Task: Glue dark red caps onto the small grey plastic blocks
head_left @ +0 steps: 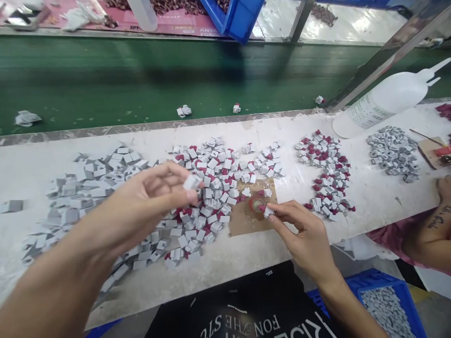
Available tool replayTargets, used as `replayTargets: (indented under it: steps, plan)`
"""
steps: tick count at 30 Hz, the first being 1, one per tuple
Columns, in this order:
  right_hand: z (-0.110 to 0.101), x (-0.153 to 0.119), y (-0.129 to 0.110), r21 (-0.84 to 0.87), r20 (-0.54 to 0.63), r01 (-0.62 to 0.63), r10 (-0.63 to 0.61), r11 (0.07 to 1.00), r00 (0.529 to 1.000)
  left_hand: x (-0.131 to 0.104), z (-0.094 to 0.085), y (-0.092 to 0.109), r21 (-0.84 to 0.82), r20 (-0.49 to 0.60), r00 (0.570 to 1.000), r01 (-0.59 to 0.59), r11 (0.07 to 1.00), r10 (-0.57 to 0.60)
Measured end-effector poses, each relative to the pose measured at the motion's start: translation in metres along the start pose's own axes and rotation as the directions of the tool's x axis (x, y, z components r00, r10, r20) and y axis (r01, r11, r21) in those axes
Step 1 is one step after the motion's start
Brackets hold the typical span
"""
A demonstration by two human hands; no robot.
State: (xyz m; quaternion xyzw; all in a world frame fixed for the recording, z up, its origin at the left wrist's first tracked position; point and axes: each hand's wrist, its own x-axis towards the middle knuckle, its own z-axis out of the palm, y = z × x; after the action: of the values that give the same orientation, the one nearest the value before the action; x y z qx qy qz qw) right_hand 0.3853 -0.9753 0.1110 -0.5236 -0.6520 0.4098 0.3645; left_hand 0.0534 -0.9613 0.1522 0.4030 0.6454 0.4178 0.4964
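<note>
My left hand (148, 197) is raised over the white bench (31, 169) and pinches a small grey block (192, 182) between thumb and fingertips. My right hand (303, 234) rests at the bench's front edge and holds a small grey-and-red piece (267, 211) against a round red pad (256, 204) on a brown cardboard square (243, 220). A heap of plain grey blocks (81, 192) lies to the left. A heap of grey blocks with red parts (214, 183) lies between my hands.
A green conveyor belt (105, 80) runs behind the bench with a few stray pieces on it. A white squeeze bottle (384, 101) lies at the right. Another person's arm (428, 234) rests at the right edge. Blue bins sit at the top (239, 19) and below the bench (387, 300).
</note>
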Motion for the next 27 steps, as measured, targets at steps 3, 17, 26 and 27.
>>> replayTargets:
  steps: [3,17,26,27]
  plan:
    - [-0.003,0.002,-0.003,0.105,-0.021,-0.053,0.055,0.993,0.998,-0.017,0.032,-0.006,-0.238,0.241,0.968,0.132,0.962,-0.073]
    - [0.008,0.022,-0.014,0.594,0.114,-0.171,0.128,0.786,0.985,-0.020,0.106,-0.022,-0.460,0.336,0.939,0.095,0.883,0.073]
    - [0.003,0.027,-0.015,0.400,0.141,-0.114,0.062,0.909,0.988,-0.016,0.104,-0.019,-0.361,0.354,0.928,0.022,0.932,0.115]
    - [0.002,0.028,-0.016,0.384,0.161,-0.119,0.061,0.916,0.985,-0.016,0.103,-0.018,-0.356,0.359,0.925,0.017,0.934,0.120]
